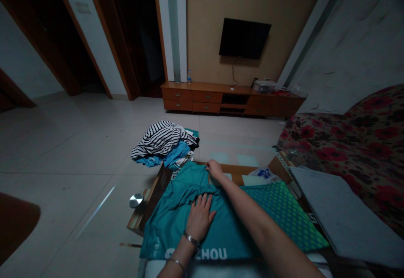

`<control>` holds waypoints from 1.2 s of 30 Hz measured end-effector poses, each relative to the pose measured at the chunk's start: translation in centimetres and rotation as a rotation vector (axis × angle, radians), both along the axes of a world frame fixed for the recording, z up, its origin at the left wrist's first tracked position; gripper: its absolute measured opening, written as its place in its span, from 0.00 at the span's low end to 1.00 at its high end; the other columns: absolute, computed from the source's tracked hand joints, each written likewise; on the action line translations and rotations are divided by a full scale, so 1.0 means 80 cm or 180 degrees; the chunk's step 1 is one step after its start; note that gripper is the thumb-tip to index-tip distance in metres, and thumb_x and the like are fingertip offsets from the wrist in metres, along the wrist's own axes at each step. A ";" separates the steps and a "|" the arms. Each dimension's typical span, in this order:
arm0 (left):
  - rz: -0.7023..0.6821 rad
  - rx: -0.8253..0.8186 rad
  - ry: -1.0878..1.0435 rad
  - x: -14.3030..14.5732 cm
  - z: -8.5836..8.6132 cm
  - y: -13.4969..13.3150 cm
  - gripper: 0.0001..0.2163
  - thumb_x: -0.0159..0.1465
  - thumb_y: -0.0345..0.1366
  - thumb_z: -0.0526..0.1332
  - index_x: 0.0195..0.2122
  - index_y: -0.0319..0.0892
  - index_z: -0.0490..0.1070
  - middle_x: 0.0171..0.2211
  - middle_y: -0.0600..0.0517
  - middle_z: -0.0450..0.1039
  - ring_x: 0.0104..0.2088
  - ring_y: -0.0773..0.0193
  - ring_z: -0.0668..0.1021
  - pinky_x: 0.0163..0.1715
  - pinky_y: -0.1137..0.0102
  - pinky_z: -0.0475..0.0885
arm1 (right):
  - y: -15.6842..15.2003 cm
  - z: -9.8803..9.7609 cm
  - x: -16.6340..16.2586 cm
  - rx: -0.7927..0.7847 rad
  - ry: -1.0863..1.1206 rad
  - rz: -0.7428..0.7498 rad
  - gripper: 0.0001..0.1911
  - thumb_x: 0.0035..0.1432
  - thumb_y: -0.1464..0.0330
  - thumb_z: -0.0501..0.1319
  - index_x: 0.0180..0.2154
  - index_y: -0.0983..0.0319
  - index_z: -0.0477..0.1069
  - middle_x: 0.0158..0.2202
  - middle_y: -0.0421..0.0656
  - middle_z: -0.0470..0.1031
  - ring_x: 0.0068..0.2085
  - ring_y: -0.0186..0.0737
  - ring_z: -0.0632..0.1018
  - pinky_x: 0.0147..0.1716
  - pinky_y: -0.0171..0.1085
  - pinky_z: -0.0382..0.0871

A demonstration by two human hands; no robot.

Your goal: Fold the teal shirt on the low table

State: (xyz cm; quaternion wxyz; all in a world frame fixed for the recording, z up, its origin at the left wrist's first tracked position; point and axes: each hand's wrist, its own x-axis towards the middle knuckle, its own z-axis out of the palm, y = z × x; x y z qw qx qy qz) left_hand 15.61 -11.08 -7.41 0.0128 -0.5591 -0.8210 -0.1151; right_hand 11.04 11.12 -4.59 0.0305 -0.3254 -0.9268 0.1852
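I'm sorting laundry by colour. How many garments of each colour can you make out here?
teal-green shirt: 1
black-and-white striped garment: 1
blue garment: 1
Total: 3 told apart; the pile may hide more.

It was a home, a living room by every sign: a flat television hung on the tan wall above a long wooden cabinet with drawers. A flower-patterned sofa sat at the right, and pale tiled floor ran to dark wooden doorways. A teal shirt lay spread on a low table beside a heap of clothes.
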 end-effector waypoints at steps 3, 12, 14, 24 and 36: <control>0.0008 0.0060 0.0025 -0.001 -0.002 -0.001 0.24 0.66 0.45 0.52 0.62 0.47 0.55 0.61 0.47 0.59 0.59 0.51 0.62 0.53 0.54 0.63 | -0.008 0.011 -0.002 0.0127 -0.0015 0.0055 0.12 0.60 0.71 0.54 0.41 0.66 0.74 0.42 0.52 0.75 0.41 0.42 0.73 0.39 0.34 0.62; 0.0017 0.0069 -0.0040 0.000 0.000 -0.002 0.23 0.65 0.44 0.53 0.61 0.46 0.57 0.60 0.47 0.61 0.58 0.52 0.63 0.52 0.54 0.63 | -0.061 0.003 0.005 0.0324 0.0387 0.1558 0.16 0.61 0.70 0.55 0.51 0.60 0.69 0.55 0.46 0.67 0.55 0.41 0.67 0.53 0.36 0.58; 0.0015 0.0099 -0.0066 0.000 0.000 -0.002 0.24 0.65 0.44 0.53 0.61 0.46 0.56 0.60 0.47 0.60 0.58 0.51 0.63 0.53 0.53 0.62 | -0.065 0.007 0.009 0.0355 0.0482 0.1453 0.16 0.61 0.72 0.54 0.50 0.62 0.70 0.55 0.49 0.67 0.55 0.41 0.67 0.53 0.37 0.58; -0.0188 0.0069 -0.0235 -0.005 0.002 -0.003 0.19 0.65 0.42 0.54 0.56 0.44 0.63 0.54 0.46 0.67 0.56 0.52 0.67 0.58 0.53 0.57 | -0.119 0.028 0.031 -0.0077 0.0106 0.2238 0.06 0.47 0.66 0.68 0.30 0.61 0.77 0.35 0.44 0.76 0.40 0.41 0.73 0.37 0.34 0.62; -0.0104 0.0209 0.0128 -0.005 -0.005 -0.005 0.25 0.65 0.50 0.48 0.62 0.48 0.57 0.66 0.48 0.49 0.65 0.52 0.53 0.60 0.49 0.55 | -0.019 0.012 0.030 -0.0126 0.0206 -0.0598 0.14 0.57 0.72 0.55 0.43 0.64 0.74 0.43 0.51 0.76 0.45 0.44 0.75 0.42 0.35 0.63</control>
